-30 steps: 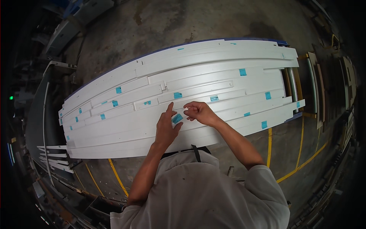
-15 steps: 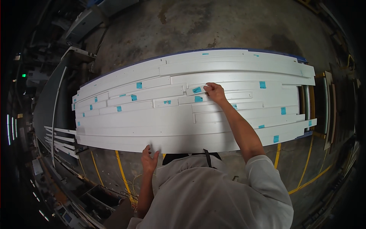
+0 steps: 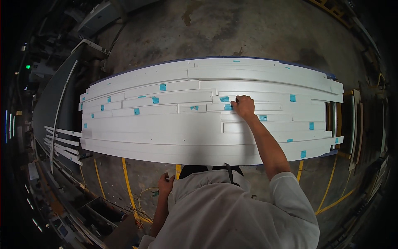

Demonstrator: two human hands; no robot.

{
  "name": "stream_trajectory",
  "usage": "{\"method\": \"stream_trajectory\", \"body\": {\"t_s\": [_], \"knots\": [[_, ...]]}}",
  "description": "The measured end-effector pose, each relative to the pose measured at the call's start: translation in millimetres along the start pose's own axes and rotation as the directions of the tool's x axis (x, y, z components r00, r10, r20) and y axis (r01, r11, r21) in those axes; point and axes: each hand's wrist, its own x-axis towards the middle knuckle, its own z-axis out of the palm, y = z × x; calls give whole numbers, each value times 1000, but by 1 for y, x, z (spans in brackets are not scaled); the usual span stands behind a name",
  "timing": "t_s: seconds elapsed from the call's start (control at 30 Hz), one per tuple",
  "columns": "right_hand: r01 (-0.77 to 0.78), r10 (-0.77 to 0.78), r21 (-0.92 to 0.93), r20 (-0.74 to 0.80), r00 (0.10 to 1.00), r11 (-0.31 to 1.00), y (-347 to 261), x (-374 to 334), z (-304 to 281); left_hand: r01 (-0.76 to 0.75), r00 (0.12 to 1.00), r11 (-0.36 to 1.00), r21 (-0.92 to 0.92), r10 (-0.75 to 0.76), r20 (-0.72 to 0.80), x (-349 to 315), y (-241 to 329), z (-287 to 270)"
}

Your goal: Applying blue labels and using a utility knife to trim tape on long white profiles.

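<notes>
A short white strip (image 3: 216, 99) with a blue tape piece (image 3: 224, 99) on it lies among long white boards on the table. My right hand (image 3: 244, 108) pinches around its right end, with the thumb over the longer white strip (image 3: 265, 107) just nearer to me. Another blue tape piece (image 3: 228, 107) shows beside my thumb. My fingers partly hide where the two strips meet. Below the near edge of the boards, my left hand (image 3: 166, 183) hangs with its fingers loosely bent and apart, and it holds nothing.
White boards (image 3: 178, 130) of several lengths cover the table, many with blue tape. Thin white strips (image 3: 62, 141) jut out at the left, beside a dark sloped panel (image 3: 52, 99). Brown boards (image 3: 360, 128) stand on the right. Yellow lines (image 3: 127, 178) mark the floor near a cable (image 3: 143, 199).
The short strip, tilted under my right fingers before, now lies flat in line with its neighbour. My left hand has dropped lower, away from the board edge. The view has shifted slightly.
</notes>
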Motion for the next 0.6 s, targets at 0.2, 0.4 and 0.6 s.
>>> {"method": "stream_trajectory", "body": {"t_s": [0.2, 0.4, 0.6], "knots": [[-24, 130, 196, -544, 829, 980, 22, -57, -8, 46, 997, 996, -75, -41, 65, 25, -49, 0], [-249, 359, 266, -550, 754, 931, 71, -221, 23, 191, 961, 978, -86, -168, 221, 49, -82, 8], [-367, 647, 625, -301, 701, 689, 72, -310, 65, 130, 972, 991, -21, -123, 199, 63, -77, -9]]}}
